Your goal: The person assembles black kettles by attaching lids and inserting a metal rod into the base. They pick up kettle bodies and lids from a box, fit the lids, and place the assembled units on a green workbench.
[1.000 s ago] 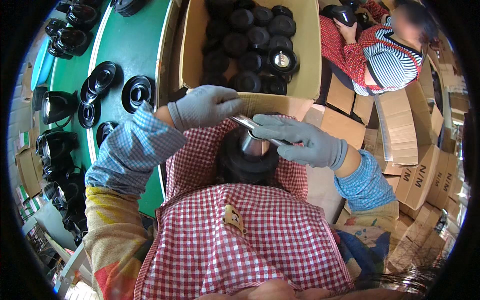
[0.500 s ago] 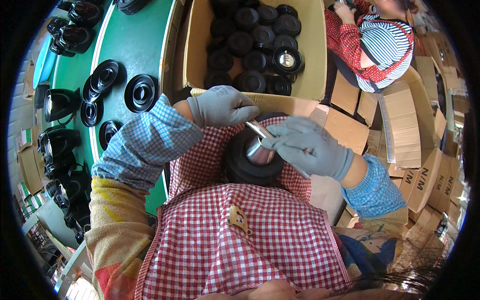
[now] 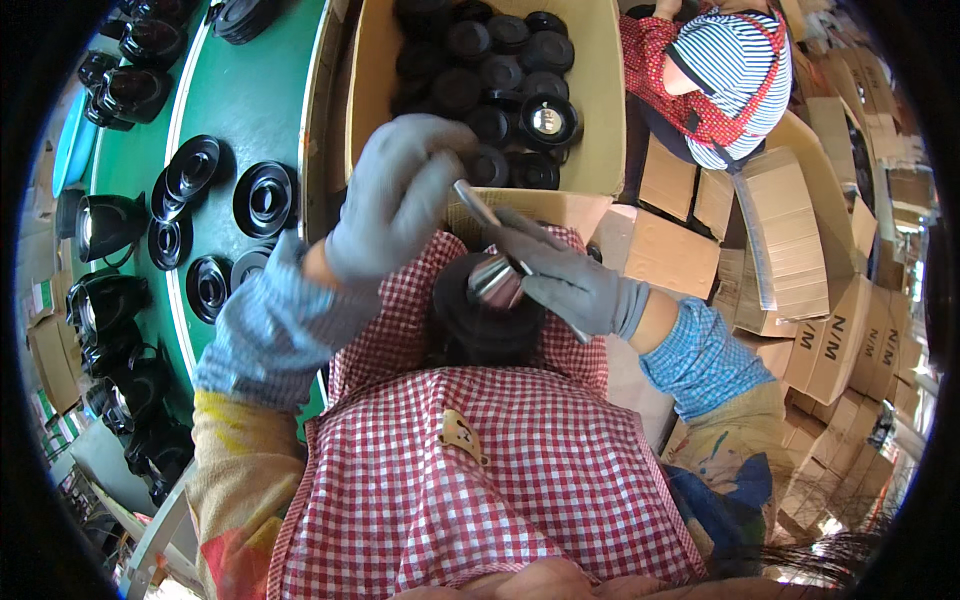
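A round black part [image 3: 460, 325] rests between my knees on the checked apron. On it stands a shiny silver cone-shaped piece [image 3: 494, 284]. My gloved right hand [image 3: 575, 280] is closed round a slim metal rod-like tool [image 3: 476, 204], which slants over the cone; its upper end sticks out to the upper left, and a thin end shows below the fingers. Beside that upper end, my gloved left hand [image 3: 398, 195] is raised in front of the carton. Its fingers look bent but are smeared by motion, so whether they hold anything is unclear.
Ahead, an open carton [image 3: 590, 183] holds several round black parts [image 3: 500, 72]. Left is a green work surface [image 3: 240, 110] with black discs [image 3: 264, 198] and black kettle-like bodies [image 3: 108, 225]. At the far right, a person [image 3: 715, 75] in red dotted sleeves sits among cardboard boxes [image 3: 670, 250].
My left hand has come off the tool and moved left and up. My right hand still grips the tool, now tilted more steeply. The whole view has shifted slightly.
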A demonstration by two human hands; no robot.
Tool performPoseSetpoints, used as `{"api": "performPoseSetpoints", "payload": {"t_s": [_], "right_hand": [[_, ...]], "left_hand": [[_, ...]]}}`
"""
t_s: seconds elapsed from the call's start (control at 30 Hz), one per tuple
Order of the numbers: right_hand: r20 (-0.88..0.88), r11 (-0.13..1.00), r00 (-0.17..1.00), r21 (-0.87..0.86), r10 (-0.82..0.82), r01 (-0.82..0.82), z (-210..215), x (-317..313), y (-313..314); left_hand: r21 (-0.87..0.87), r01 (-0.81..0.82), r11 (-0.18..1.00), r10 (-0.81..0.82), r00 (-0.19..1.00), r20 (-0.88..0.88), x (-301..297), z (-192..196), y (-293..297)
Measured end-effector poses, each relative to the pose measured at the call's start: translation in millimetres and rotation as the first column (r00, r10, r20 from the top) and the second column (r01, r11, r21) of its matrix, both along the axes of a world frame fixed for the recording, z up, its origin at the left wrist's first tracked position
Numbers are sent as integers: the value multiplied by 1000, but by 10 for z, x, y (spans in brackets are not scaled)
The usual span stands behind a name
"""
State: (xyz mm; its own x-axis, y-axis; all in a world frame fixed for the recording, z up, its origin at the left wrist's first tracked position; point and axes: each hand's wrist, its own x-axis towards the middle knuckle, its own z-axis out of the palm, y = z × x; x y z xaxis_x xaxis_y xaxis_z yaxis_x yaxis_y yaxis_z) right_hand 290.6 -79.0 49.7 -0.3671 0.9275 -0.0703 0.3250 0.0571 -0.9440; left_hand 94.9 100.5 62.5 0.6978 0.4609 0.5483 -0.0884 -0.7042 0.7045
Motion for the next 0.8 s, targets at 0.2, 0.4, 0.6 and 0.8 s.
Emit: {"api": "performPoseSetpoints", "payload": {"t_s": [0.2,0.4,0.6,0.8], "right_hand": [[142,967,974,-211,176,-144,391,41,314],[-61,988,988,-60,141,-145,100,16,153],[-8,998,999,-44,37,-38,100,-108,-10],[-33,999,999,-49,-9,7,40,-48,39]], "left_hand": [[209,235,949,-203,965,-166,28,341,-256],[-233,145,962,-240,856,-457,-288,-282,-205],[-414,288,864,-450,810,-376,-194,-445,-14],[47,145,988,-128,956,-262,-58,-184,-18]]}}
